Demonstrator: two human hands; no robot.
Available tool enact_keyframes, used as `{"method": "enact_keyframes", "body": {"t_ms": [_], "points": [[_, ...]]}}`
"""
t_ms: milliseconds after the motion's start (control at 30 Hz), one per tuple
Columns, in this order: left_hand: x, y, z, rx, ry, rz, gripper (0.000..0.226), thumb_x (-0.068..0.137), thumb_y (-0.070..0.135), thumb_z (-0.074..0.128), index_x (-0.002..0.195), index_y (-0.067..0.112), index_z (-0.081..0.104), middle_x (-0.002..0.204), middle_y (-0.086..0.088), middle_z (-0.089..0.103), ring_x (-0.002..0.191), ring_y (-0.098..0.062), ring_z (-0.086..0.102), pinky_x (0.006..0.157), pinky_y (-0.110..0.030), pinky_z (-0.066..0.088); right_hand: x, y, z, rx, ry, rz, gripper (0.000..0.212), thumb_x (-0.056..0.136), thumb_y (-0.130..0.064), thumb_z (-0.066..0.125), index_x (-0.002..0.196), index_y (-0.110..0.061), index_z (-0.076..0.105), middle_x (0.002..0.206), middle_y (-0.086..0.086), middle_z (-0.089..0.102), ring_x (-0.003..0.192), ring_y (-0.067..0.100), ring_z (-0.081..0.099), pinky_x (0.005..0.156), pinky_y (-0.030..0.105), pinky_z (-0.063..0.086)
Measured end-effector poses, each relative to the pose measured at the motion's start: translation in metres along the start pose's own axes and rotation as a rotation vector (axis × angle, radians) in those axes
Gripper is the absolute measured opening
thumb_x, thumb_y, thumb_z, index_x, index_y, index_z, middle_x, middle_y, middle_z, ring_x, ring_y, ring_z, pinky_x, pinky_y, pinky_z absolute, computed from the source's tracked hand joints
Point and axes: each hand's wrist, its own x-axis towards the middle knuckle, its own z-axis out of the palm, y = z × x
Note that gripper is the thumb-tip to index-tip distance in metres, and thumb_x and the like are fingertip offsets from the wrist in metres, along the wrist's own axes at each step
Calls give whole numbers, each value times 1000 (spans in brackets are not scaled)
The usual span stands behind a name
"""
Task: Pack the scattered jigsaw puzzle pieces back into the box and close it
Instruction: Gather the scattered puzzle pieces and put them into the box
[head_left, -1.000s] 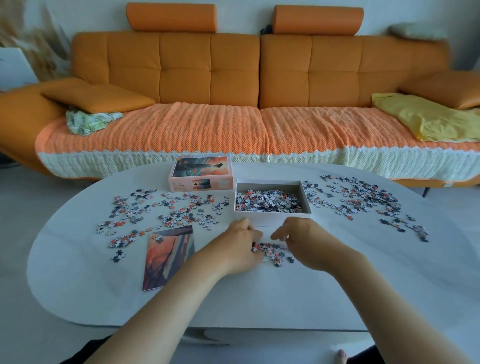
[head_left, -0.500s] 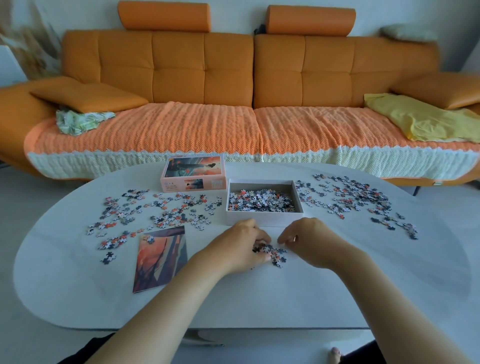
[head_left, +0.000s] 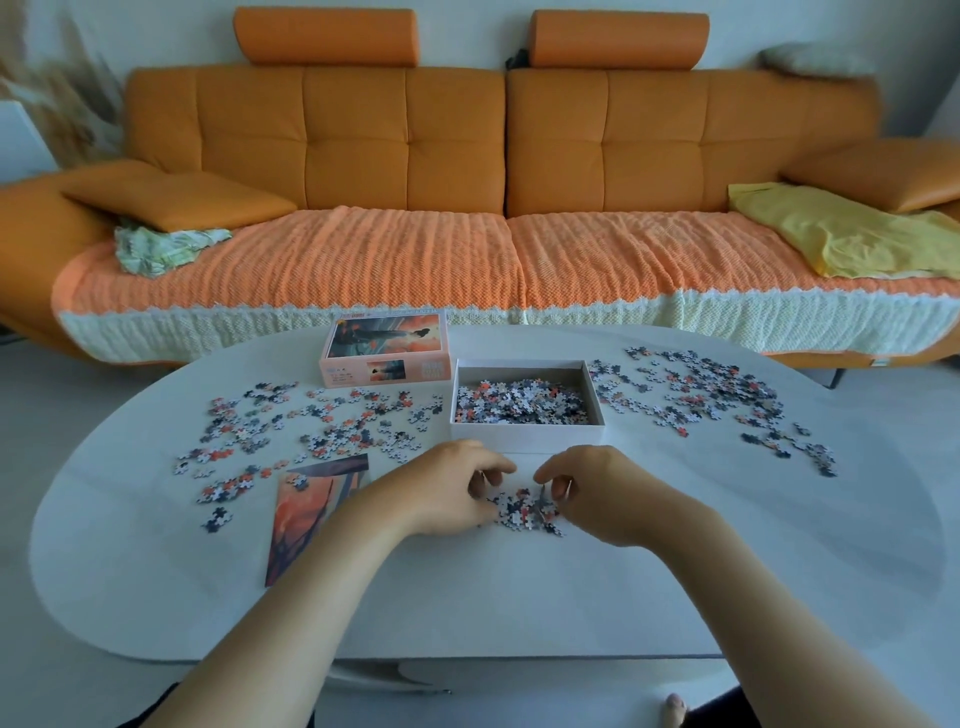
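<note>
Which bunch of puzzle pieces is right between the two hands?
The small heap at the near edge of the open box. The left hand and right hand cup it. The big scatters lie far off to the left and right.

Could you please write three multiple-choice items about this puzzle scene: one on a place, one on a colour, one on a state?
1. Where does the box lid stand?
A. left of the open box
B. on the sofa
C. inside the box

2. What colour is the cloth at the sofa's right end?
A. blue
B. yellow
C. black

3. What state is the open box in?
A. closed
B. empty
C. partly filled with pieces

Answers: 1 A, the lid stands on the table beside the box's left wall. 2 B, the cloth is plainly yellow. 3 C, pieces cover its floor while many lie scattered outside.
</note>
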Motion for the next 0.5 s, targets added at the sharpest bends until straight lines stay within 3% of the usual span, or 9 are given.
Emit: {"method": "enact_keyframes", "body": {"t_ms": [100, 233, 300, 367, 500], "points": [[-4, -6, -13, -63, 30, -37, 49, 85, 17, 64, 130, 35, 56, 111, 16, 51, 91, -6, 58, 83, -25, 49, 0, 1, -3, 10, -86, 8, 44, 84, -24, 58, 127, -32, 56, 115, -10, 54, 94, 8, 55, 82, 21, 47], [-9, -11, -11, 131, -52, -90, 66, 79, 44, 72, 139, 31, 47, 119, 12, 39, 112, -7, 42, 97, -27, 39, 1, -3, 0, -40, -147, 14, 66, 77, -45, 74, 136, -32, 47, 121, -5, 46, 103, 16, 53, 91, 30, 47], [-10, -10, -3, 139, -54, -75, 61, 80, 43, 71, 136, 29, 50, 121, 10, 40, 115, -6, 40, 98, -26, 37, 5, -7, 5, -40, -122, 3, 63, 78, -43, 75, 134, -30, 51, 117, -3, 46, 98, 17, 53, 89, 30, 46], [-9, -7, 2, 89, -26, -42, 52, 83, 35, 70, 132, 30, 54, 114, 11, 45, 105, -6, 48, 92, -24, 41, 8, -12, 9, -17, -96, -24, 49, 79, -38, 75, 125, -30, 59, 110, -3, 47, 91, 16, 53, 82, 28, 46], [-9, -6, 2, 72, -5, -23, 58, 83, 29, 72, 137, 28, 51, 109, 10, 48, 94, -5, 50, 86, -19, 40, 10, -18, 10, -8, -70, -32, 34, 79, -33, 75, 112, -29, 66, 104, -2, 49, 85, 15, 54, 74, 27, 47]]}}
